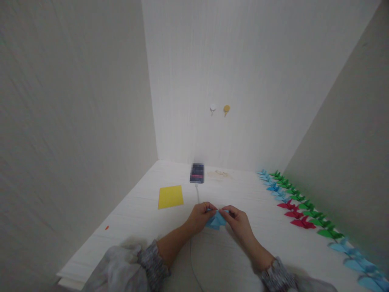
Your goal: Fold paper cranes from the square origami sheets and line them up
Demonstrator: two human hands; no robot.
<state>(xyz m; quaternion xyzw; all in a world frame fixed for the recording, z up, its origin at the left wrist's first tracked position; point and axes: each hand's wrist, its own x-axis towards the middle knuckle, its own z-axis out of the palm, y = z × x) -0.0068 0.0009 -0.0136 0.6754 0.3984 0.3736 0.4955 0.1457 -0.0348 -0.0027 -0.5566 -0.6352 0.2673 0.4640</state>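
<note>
A partly folded piece of light blue origami paper (216, 221) is held up between my two hands, over the white table. My left hand (199, 217) pinches its upper left edge between thumb and fingers. At the upper right edge, my right hand (238, 220) grips the same paper with thumb and forefinger. The fingertips of both hands nearly meet at the top of the paper. Folded flaps hang below them, and the fingers hide part of the creases.
A yellow paper stack or sheet (170, 197) lies left of my hands. Behind stands a blurred phone (197, 173) with a white cable (194, 263). Folded paper cranes in green (308, 205), red (303, 223) and blue (360, 265) line the right wall. An orange scrap (107, 227) lies left.
</note>
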